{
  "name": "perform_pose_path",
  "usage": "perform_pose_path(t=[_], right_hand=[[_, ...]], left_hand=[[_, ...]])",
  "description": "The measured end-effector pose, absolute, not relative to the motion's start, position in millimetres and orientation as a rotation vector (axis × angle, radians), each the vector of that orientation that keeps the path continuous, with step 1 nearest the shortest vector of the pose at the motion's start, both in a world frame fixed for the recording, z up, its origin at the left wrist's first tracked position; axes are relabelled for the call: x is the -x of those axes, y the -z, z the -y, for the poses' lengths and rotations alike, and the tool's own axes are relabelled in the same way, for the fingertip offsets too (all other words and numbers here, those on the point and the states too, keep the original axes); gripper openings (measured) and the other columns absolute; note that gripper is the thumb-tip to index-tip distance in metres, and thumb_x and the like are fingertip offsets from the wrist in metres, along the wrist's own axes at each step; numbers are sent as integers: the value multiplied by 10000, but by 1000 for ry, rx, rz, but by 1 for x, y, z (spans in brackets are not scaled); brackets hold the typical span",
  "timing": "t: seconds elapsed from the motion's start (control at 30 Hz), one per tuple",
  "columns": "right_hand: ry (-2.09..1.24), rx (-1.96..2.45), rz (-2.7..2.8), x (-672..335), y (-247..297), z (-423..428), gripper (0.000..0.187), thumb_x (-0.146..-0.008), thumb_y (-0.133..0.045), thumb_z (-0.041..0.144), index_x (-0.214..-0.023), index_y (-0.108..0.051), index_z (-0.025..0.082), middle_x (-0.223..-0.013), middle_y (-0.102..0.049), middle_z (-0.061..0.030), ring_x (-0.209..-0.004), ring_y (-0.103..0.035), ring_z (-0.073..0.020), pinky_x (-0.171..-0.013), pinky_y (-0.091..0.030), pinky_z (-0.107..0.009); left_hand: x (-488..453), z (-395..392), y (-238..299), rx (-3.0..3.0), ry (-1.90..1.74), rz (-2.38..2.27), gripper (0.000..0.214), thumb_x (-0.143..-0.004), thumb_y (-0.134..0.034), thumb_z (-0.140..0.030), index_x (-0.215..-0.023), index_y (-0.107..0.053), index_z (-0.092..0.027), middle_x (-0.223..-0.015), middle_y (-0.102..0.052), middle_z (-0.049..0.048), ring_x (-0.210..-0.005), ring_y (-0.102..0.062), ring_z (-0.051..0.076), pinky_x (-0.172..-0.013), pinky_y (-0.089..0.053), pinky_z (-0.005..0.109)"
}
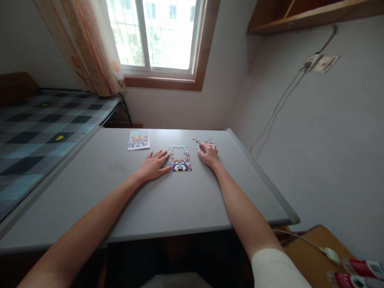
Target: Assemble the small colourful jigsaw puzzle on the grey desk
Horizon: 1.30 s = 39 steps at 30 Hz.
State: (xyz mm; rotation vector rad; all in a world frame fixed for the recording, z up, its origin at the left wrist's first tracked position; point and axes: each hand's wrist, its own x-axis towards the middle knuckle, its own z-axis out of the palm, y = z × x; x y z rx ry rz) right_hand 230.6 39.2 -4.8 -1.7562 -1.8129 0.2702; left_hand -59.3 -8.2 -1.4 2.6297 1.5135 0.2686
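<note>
A partly assembled jigsaw puzzle (pixel 180 166) lies flat on the grey table, its border joined around a bare gap in the upper middle and a blue cartoon face along the bottom. My left hand (pixel 155 165) rests flat at the puzzle's left edge, fingers spread, holding nothing. To the right of the puzzle, my right hand (pixel 208 154) is over a small heap of loose puzzle pieces (pixel 209 141), its fingers curled and pinched together. Whatever sits between those fingertips is too small to make out. A printed reference picture (pixel 139 140) lies at the far left of the puzzle.
The grey table (pixel 135 216) stands below a window (pixel 168 36). A bed with a checked cover (pixel 60 116) is on the left. Cables (pixel 277 106) hang from a wall socket (pixel 322 63). Bottles (pixel 357 276) lie on a wooden surface at lower right.
</note>
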Motion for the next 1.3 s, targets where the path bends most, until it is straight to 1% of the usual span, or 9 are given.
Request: perform_pose_path(t=[0.13,0.4,0.57,0.77,1.0,1.17,1.3], right_hand=[[-247,1771,1815,-231,5,-39,403,-844,-556,348,-1231,-643,275,-1275,-633,-14,-1187,-415,-273,-1035,-303,-444],[-245,1760,1823,-232,9,-41,377,-845,-555,362,-1197,-662,283,-1266,-639,-7,-1194,-411,-270,-1038,-301,-444],[-241,1759,1819,-233,11,-43,390,-843,-554,363,-1211,-653,283,-1260,-640,-13,-1195,-409,-270,-1035,-307,-442],[-241,1756,1805,-233,11,-43,400,-835,-565,352,-1218,-650,276,-1261,-640,-17,-1187,-414,-276,-1036,-318,-445],[-169,1753,1707,-233,10,-43,440,-814,-539,318,-1232,-646,231,-1271,-602,-71,-1165,-418,-289,-1022,-346,-422],[-78,1880,1493,-236,9,-42,419,-800,-513,296,-1186,-669,247,-1225,-581,-103,-1156,-412,-313,-985,-357,-463],[-59,1961,1445,-238,9,-40,407,-793,-530,285,-1172,-675,252,-1230,-557,-114,-1164,-402,-324,-972,-359,-486]], left_hand=[[59,9,0,-2625,-268,-1519,710,-915,-317,-664,-1492,-347,-253,-1566,-283,48,-1444,-222,293,-1168,-121,506],[59,10,-1,-2629,-268,-1517,717,-914,-306,-671,-1497,-338,-255,-1568,-279,48,-1446,-216,295,-1167,-125,505],[59,9,0,-2624,-275,-1516,713,-913,-310,-670,-1501,-330,-267,-1567,-281,46,-1444,-219,298,-1168,-118,505],[59,9,0,-2634,-279,-1508,721,-914,-305,-672,-1494,-342,-246,-1569,-276,50,-1446,-216,290,-1167,-129,505],[60,9,-1,-2620,-278,-1512,715,-912,-311,-673,-1498,-336,-264,-1571,-269,46,-1446,-216,290,-1169,-118,500],[60,8,1,-2625,-281,-1516,721,-909,-311,-676,-1499,-335,-261,-1569,-275,44,-1443,-222,300,-1168,-127,509],[60,9,1,-2632,-274,-1511,719,-913,-304,-675,-1497,-335,-256,-1568,-276,48,-1445,-222,285,-1169,-126,500]])
